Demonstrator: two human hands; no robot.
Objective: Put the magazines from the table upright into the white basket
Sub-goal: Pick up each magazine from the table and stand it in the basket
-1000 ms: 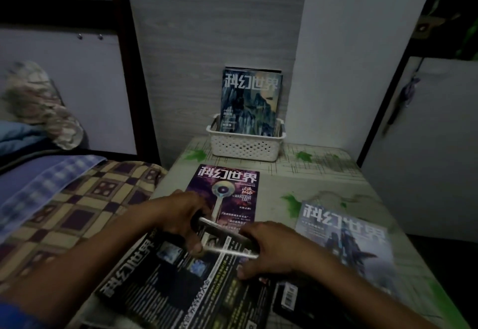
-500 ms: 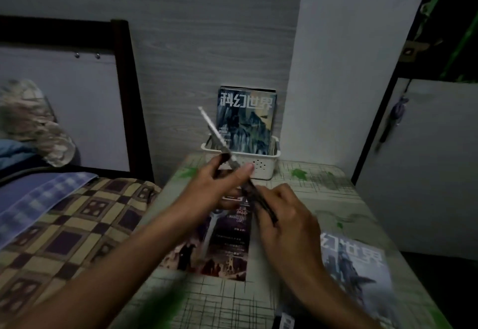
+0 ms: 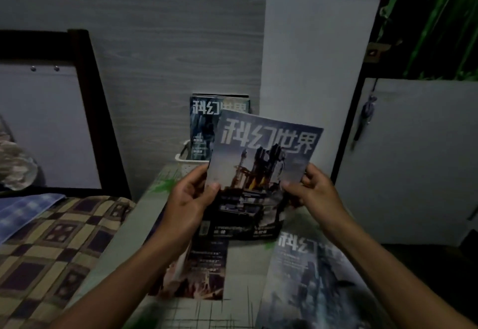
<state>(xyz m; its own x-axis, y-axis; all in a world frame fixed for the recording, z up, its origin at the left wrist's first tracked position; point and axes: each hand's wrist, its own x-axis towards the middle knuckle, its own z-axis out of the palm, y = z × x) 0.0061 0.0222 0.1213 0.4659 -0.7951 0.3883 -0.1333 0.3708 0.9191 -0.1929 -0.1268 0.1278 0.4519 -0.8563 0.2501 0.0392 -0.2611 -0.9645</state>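
Holding a magazine upright over the table, cover toward me.

The table [image 3: 240, 271] carries two more magazines: one [image 3: 305, 290] at its right edge near me, a purple one [image 3: 204, 271] left of it, partly under my left arm. The magazine I hold [image 3: 261, 173] is tilted slightly, in front of the white basket [image 3: 184, 161] at the table's far edge, where another magazine [image 3: 204, 126] stands upright. My left hand [image 3: 191, 196] grips its left edge, thumb on the cover; my right hand [image 3: 315, 191] pinches its right edge.
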